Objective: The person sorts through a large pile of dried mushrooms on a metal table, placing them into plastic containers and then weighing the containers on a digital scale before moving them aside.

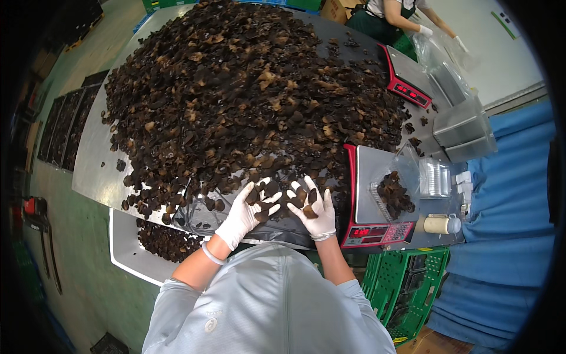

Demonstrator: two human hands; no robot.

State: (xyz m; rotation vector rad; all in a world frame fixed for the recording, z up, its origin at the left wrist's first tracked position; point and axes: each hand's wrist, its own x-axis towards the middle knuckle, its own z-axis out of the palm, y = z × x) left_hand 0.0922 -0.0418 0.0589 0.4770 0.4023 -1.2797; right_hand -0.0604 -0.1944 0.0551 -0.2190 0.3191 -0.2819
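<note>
A large heap of dark brown wood ear mushrooms [253, 88] covers the steel table [94, 153]. At its near edge, my left hand [247, 209] and my right hand [312, 212], both white-gloved, are palm up with loosely spread fingers, holding several mushroom pieces. Right of my hands stands a red-rimmed scale [374, 233] with a clear container [407, 159] of mushrooms [394, 192] on it, its lid raised. Black plastic sheeting [197, 218] lies under the near mushrooms.
A second scale [404, 71], stacked clear tubs [463, 133] and a cream bottle [442, 224] stand rightward. A white bin [127, 248] sits below left, green crates [401, 295] below right. A co-worker [389, 15] handles plastic at the far right. A blue curtain [507, 177] hangs beside the table.
</note>
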